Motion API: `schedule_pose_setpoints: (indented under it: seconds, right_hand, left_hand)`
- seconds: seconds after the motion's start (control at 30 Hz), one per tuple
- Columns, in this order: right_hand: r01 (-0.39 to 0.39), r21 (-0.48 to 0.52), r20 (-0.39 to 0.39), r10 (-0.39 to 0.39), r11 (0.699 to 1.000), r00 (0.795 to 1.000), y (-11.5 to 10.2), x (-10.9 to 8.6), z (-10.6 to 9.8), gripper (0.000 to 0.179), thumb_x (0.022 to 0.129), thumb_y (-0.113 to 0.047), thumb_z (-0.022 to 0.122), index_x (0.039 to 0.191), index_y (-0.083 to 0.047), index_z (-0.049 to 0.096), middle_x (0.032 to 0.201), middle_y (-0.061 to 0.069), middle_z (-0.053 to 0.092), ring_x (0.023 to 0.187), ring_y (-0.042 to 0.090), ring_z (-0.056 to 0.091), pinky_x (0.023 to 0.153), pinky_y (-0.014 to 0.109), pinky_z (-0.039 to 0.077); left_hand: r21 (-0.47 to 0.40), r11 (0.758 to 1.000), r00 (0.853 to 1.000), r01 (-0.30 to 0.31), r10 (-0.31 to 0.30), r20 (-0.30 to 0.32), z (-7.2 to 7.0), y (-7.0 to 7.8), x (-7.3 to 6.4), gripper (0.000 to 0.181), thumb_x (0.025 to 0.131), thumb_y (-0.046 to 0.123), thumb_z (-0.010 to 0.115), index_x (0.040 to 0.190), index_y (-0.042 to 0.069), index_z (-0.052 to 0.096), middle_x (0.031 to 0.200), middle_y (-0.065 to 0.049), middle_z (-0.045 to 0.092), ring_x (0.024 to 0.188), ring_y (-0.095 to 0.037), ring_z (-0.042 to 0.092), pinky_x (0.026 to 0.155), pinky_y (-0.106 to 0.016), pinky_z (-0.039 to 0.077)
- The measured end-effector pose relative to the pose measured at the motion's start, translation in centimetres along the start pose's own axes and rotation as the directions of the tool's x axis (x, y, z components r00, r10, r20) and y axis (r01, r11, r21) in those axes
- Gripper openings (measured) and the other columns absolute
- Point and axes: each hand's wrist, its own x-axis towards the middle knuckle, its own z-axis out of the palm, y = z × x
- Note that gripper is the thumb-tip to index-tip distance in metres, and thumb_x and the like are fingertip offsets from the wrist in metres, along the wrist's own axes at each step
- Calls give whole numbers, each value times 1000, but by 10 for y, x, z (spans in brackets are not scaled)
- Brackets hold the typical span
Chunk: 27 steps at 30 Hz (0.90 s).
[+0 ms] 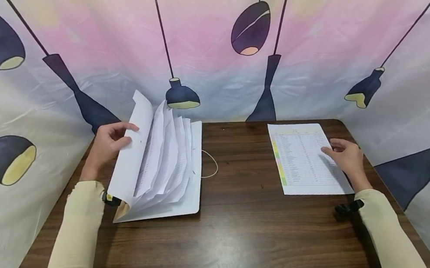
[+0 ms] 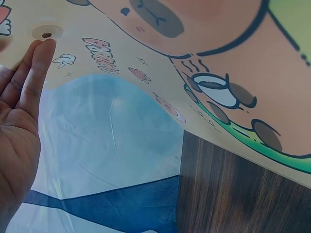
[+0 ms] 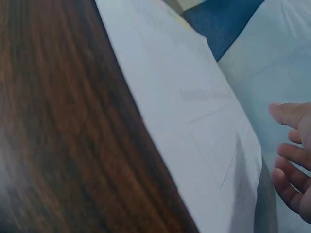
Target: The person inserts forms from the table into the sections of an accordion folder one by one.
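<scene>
An expanding file folder [image 1: 199,166] lies on the table at the left in the head view, its white-lined cover [image 1: 133,160] raised. My left hand [image 1: 109,144] holds the cover by its outer edge, thumb and index finger on the white inner side. In the left wrist view, other fingertips [image 2: 43,53] lie against the cartoon-printed outside, by a round button [image 2: 47,33]. Several paper sheets [image 1: 166,156] fan up inside the folder. At the right, a printed sheet [image 1: 300,155] lies flat. My right hand [image 1: 345,157] hovers over its right edge, fingers loosely curved and holding nothing.
A thin elastic loop [image 1: 216,164] sticks out from the folder's right side onto the brown wooden table [image 1: 230,237]. Behind and at both sides hangs a cloth [image 1: 208,34] printed with lamps, close to the table's edges.
</scene>
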Motion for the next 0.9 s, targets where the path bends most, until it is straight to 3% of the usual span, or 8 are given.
schedule_pose_setpoints:
  seconds: [0.13,0.33,0.47,0.67,0.9]
  right_hand:
    - [-37,-34,24,37,999,999,8,3,3,62,96,-35,71,143,1,56,139,24,59,123,42,56,95,52,45]
    - [-79,-53,79,83,996,993,16,4,7,70,96,-33,71,150,3,45,148,27,49,131,48,50,102,59,42]
    - [-89,-55,89,94,994,992,17,6,10,72,95,-30,72,152,4,43,149,29,48,131,50,49,102,60,42]
    - [-98,-75,90,104,992,990,16,10,12,70,95,-23,72,151,6,43,144,31,51,127,49,51,98,57,43]
    - [-120,-71,61,124,990,990,14,10,11,62,94,-18,73,145,8,50,136,30,58,120,44,56,94,51,44]
  left_hand:
    - [-2,1000,1000,5,-5,0,0,-1,-1,25,89,-12,57,111,-14,69,73,-9,61,56,-8,49,54,-20,42]
    - [18,1000,1000,1,-1,2,0,0,-1,25,89,-12,57,111,-13,69,71,-7,60,54,-9,46,52,-23,39]
    - [34,999,1000,-5,5,-4,1,2,0,25,89,-12,57,110,-13,70,64,-9,53,51,-10,40,50,-26,36]
    - [34,999,1000,3,-2,-14,0,2,0,25,88,-12,57,109,-13,70,60,-2,49,52,-11,39,49,-27,34]
    - [42,999,1000,-6,7,-17,0,2,0,25,88,-12,57,108,-12,70,58,2,43,51,-11,36,48,-28,32]
